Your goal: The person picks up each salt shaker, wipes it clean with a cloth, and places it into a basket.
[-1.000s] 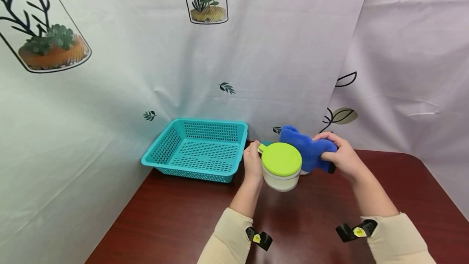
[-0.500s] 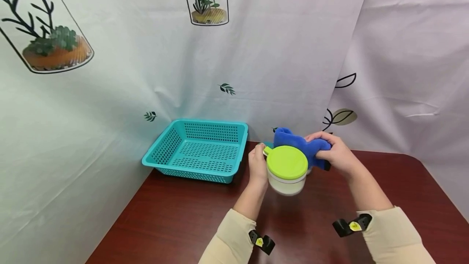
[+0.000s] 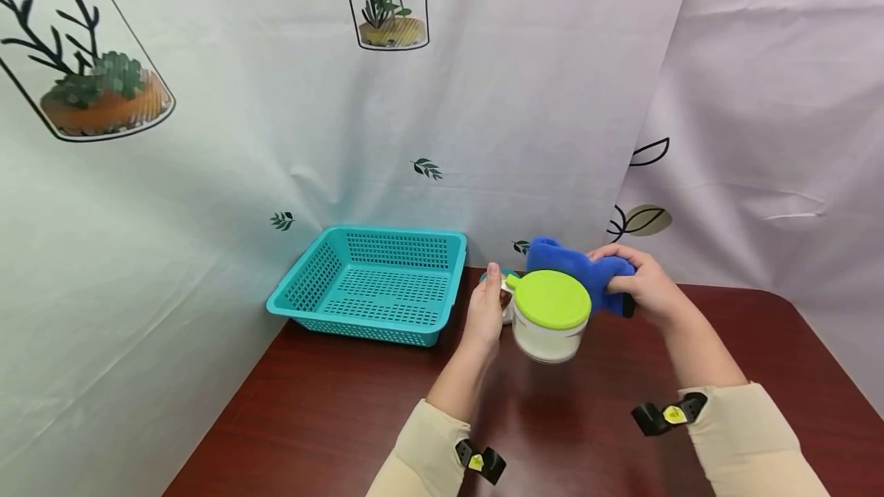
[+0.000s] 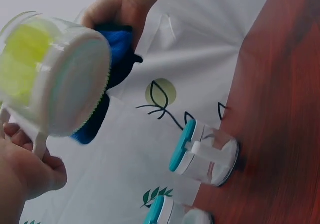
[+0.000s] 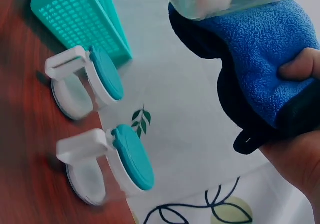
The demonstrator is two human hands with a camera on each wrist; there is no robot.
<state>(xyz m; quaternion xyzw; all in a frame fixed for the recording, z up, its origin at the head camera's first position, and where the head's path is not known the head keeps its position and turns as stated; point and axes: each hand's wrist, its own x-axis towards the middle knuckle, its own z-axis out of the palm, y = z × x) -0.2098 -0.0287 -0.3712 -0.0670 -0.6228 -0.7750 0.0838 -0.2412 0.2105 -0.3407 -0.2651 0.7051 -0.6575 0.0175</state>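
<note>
My left hand [image 3: 485, 311] grips the handle of a clear seasoning jar [image 3: 551, 340] with a lime-green lid, held above the table. In the left wrist view the jar [image 4: 77, 86] is tilted, its round base showing. My right hand [image 3: 641, 286] pinches a blue cleaning cloth [image 3: 575, 261] with a dark edge. The cloth lies against the jar's far right side, partly hidden behind it in the head view. In the right wrist view my thumb presses into the fluffy cloth [image 5: 265, 58], right below the jar's wall.
Two similar jars with teal lids stand on the table behind, a nearer one [image 5: 107, 166] and another [image 5: 82, 83] by the basket. A teal perforated basket [image 3: 352, 326] sits at the back left, close to the patterned curtain [image 3: 539, 98]. The table [image 3: 331, 413] is dark red-brown wood.
The jar has shifted a little to the right with my left hand. The cloth in my right hand went slightly left, then back right. Part of a teal-lidded jar now shows behind my left hand.
</note>
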